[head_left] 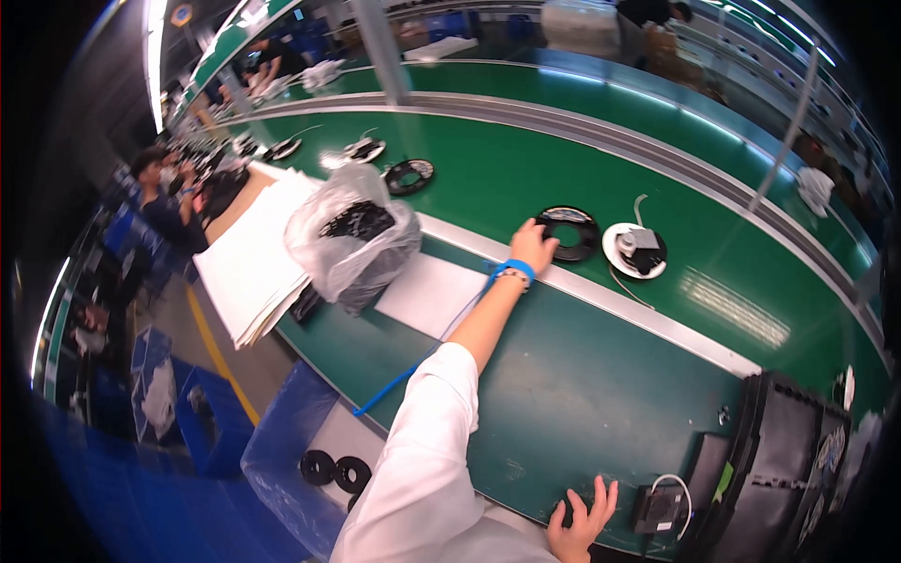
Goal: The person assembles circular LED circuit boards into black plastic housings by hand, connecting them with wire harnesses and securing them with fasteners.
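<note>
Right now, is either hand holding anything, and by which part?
Left hand grips the near rim of a black reel on the belt. Right hand rests flat on the table edge, holding nothing.

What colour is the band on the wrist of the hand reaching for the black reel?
Blue wrist band, on the left hand; head view.

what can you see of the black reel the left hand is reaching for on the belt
The black reel is a flat round ring with an open centre, plastic by its look, lying flat on the green conveyor belt just past the metal rail. The left hand rests on its near left edge, arm stretched out. A white reel carrying a small black part lies just to its right, close beside it.
</note>
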The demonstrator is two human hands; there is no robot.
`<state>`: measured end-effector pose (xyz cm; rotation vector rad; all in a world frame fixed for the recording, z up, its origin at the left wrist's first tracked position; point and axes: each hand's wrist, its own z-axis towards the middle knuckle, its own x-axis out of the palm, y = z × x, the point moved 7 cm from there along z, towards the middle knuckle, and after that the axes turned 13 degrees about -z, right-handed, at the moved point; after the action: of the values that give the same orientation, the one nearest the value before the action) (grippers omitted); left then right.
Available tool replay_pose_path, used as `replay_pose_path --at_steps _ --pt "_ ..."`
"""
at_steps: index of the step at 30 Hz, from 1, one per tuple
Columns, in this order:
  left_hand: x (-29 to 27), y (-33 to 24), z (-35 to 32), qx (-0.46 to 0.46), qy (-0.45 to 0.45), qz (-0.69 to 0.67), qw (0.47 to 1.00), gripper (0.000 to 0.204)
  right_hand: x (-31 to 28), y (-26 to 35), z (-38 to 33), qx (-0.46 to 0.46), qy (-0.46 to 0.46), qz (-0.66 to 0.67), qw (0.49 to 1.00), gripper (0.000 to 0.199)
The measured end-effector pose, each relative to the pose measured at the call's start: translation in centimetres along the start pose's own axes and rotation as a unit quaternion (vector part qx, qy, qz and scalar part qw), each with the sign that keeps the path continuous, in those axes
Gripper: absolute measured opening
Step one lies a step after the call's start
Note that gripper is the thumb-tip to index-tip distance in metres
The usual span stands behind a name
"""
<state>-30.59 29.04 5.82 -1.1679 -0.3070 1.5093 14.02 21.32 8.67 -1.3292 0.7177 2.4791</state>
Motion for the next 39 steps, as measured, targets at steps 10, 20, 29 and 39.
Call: replay_pose_path --at_steps 10,20,29,39 --pt "-31.2 -10.3 0.3 0.129 -0.103 0.201 0.966 0.013 0.5 -0.2 0.0 -0.008 0.024 0.03 0.999 0.018" --pt "-27.3 8.3 4.3 -0.179 0.168 0.37 0.896 0.087 1.3 -0.7 0.0 -0.011 0.051 0.015 0.999 0.019" --pt "-23.8 7.5 2.7 -0.181 0.264 0.366 0.874 0.113 1.4 -0.6 -0.3 0.028 0.047 -0.028 0.998 0.017" --pt "-24.3 8.6 3.8 -0.13 0.265 0.327 0.898 0.079 1.3 -0.5 -0.3 0.028 0.061 -0.041 0.997 0.017"
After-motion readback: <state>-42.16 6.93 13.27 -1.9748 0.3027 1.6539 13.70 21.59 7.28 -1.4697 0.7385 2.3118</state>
